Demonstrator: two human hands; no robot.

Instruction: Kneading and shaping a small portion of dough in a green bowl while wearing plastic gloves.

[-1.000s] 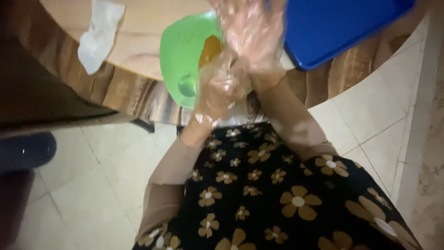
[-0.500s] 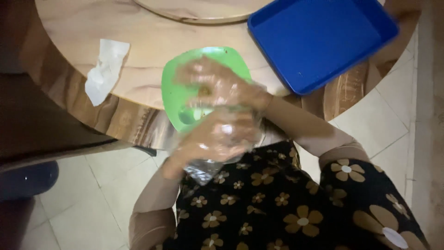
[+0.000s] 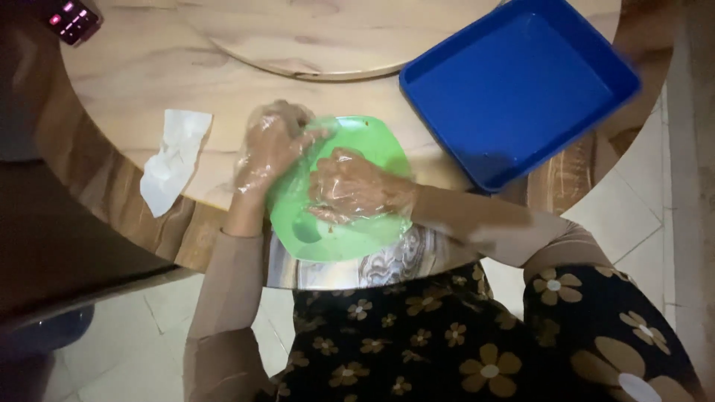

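Observation:
A green plastic plate (image 3: 328,242) lies at the near edge of a round wooden table (image 3: 134,104). Both my hands wear clear plastic gloves. My left hand (image 3: 272,145) rests on the plate's left rim with fingers curled over it. My right hand (image 3: 350,186) lies inside the plate, fingers bent around something small that I cannot make out.
An empty blue rectangular tray (image 3: 514,89) sits at the right, partly past the table edge. A crumpled white tissue (image 3: 175,156) lies left of the plate. A round wooden board (image 3: 335,33) is at the back. A dark device (image 3: 71,18) sits far left. Tiled floor lies below.
My hands came down from in front of the camera onto the green plate. The view shifted up the table, showing the tray and board more fully.

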